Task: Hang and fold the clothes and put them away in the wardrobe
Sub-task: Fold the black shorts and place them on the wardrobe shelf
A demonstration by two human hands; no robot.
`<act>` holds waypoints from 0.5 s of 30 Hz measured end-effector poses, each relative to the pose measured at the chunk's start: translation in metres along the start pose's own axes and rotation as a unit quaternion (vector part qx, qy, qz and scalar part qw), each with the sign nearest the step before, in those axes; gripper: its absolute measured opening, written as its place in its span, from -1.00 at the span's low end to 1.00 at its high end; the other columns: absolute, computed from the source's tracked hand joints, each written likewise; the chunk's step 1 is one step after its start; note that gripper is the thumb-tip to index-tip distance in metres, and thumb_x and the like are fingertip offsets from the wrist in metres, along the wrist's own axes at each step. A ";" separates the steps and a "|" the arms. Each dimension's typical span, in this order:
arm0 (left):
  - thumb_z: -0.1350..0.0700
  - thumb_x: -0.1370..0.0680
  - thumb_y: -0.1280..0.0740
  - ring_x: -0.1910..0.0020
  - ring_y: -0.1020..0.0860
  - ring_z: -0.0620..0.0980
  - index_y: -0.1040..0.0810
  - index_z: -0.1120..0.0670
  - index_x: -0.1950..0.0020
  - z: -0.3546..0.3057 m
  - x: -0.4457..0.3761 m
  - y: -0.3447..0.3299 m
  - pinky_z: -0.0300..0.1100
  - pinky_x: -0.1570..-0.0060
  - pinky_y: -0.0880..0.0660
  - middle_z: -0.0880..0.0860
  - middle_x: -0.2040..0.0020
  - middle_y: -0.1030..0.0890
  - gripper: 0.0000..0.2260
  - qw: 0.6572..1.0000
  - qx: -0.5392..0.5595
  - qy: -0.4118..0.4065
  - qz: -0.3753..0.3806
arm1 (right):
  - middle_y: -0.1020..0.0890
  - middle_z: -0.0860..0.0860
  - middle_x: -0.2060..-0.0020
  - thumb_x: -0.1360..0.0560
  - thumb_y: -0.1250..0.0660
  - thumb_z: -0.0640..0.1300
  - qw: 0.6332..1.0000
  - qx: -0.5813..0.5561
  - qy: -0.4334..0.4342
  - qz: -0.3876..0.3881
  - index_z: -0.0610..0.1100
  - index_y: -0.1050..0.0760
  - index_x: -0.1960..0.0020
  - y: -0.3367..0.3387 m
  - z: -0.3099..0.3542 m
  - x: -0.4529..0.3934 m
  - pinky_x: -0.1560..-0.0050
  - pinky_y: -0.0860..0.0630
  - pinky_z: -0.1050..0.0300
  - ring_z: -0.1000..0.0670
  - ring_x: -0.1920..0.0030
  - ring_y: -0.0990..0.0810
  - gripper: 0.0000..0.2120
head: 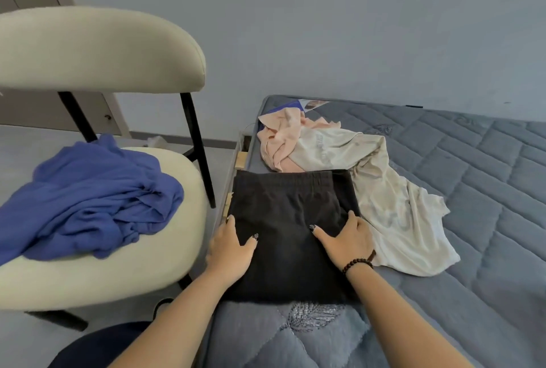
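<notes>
On the bed (461,190), two hands (288,243) press one black garment (289,211).

My one camera sits on my head, looking forward and down from close above my left hand (229,252) and right hand (345,242), the wall beyond them.
</notes>
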State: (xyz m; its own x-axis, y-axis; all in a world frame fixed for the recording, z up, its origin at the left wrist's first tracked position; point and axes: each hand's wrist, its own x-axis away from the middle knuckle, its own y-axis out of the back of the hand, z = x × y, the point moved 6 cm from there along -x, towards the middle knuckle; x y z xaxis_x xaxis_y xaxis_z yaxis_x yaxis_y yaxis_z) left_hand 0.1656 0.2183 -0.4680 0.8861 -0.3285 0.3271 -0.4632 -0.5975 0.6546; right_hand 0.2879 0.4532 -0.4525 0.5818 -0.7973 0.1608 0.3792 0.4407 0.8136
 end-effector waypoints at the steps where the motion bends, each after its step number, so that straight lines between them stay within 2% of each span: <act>1: -0.12 -0.55 -0.27 -0.43 -0.32 0.13 -0.13 0.00 -0.55 0.002 -0.006 0.000 0.09 -0.36 -0.33 0.04 -0.48 -0.31 -0.37 0.999 0.033 -0.001 -0.016 | -0.17 -0.09 -0.48 -0.30 -0.37 0.37 1.000 -0.014 -0.011 -0.019 -0.10 -0.05 -0.53 0.000 0.000 -0.003 -0.41 -0.23 -0.14 -0.13 -0.47 -0.17 0.01; 4: -0.05 -0.51 -0.37 -0.21 -0.51 0.11 -0.41 0.08 -0.30 -0.003 -0.014 0.007 0.02 -0.17 -0.48 0.04 -0.20 -0.53 -0.58 0.992 0.119 0.011 -0.051 | -0.22 -0.11 -0.44 -0.22 -0.44 0.37 0.998 -0.040 -0.031 -0.042 -0.10 -0.09 -0.50 0.004 0.001 -0.015 -0.35 -0.31 -0.20 -0.16 -0.43 -0.24 0.06; 6: 0.01 -0.51 -0.39 -0.14 -0.53 0.06 -0.42 0.10 -0.15 -0.009 -0.017 0.016 -0.13 -0.01 -0.45 -0.05 -0.06 -0.51 -0.70 0.986 0.147 0.018 -0.075 | -0.36 -0.12 -0.34 -0.14 -0.50 0.35 0.997 -0.058 -0.026 -0.036 -0.13 -0.19 -0.44 0.006 0.003 -0.027 -0.28 -0.39 -0.18 -0.18 -0.34 -0.36 0.05; 8: 0.08 -0.53 -0.38 -0.04 -0.49 -0.05 -0.46 0.13 -0.25 -0.019 -0.020 0.025 -0.24 0.08 -0.35 -0.09 0.01 -0.46 -0.68 0.983 0.152 0.010 -0.098 | -0.47 -0.08 -0.23 -0.02 -0.54 0.32 0.994 -0.099 -0.022 -0.031 -0.13 -0.29 -0.33 0.010 0.007 -0.035 -0.21 -0.48 -0.13 -0.14 -0.24 -0.47 0.03; 9: 0.10 -0.53 -0.39 0.00 -0.48 -0.08 -0.49 0.13 -0.23 -0.022 -0.024 0.027 -0.25 0.09 -0.34 -0.09 0.03 -0.47 -0.70 0.982 0.158 0.005 -0.100 | -0.50 -0.07 -0.19 0.00 -0.56 0.27 0.992 -0.119 -0.015 -0.028 -0.13 -0.32 -0.29 0.011 0.009 -0.038 -0.18 -0.50 -0.09 -0.12 -0.20 -0.50 -0.01; 12: 0.05 -0.47 -0.45 0.01 -0.60 -0.06 -0.58 0.07 0.03 -0.022 -0.035 0.024 -0.18 0.07 -0.51 -0.12 0.05 -0.62 -0.85 0.978 0.197 0.040 -0.055 | -0.54 -0.06 -0.15 -0.16 -0.62 0.04 0.994 -0.109 0.009 0.002 -0.15 -0.37 -0.25 0.011 0.017 -0.046 -0.07 -0.45 0.11 -0.10 -0.16 -0.52 -0.23; 15: -0.04 -0.42 -0.50 0.11 -0.65 0.08 -0.65 0.10 0.13 -0.013 -0.041 0.018 -0.04 0.03 -0.60 0.06 0.13 -0.70 -0.79 0.958 0.261 0.114 0.024 | -0.58 -0.04 -0.07 -0.20 -0.61 0.02 0.996 -0.079 0.025 0.031 -0.15 -0.44 -0.20 0.014 0.021 -0.054 0.00 -0.44 0.13 -0.10 -0.09 -0.54 -0.33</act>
State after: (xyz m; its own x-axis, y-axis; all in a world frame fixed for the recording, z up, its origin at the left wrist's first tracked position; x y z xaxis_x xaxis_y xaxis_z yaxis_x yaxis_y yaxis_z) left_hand 0.1210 0.2300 -0.4607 0.8174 -0.2316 0.5274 -0.3967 -0.8902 0.2240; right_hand 0.2462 0.4934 -0.4381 0.6417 -0.7463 0.1770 0.4472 0.5516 0.7041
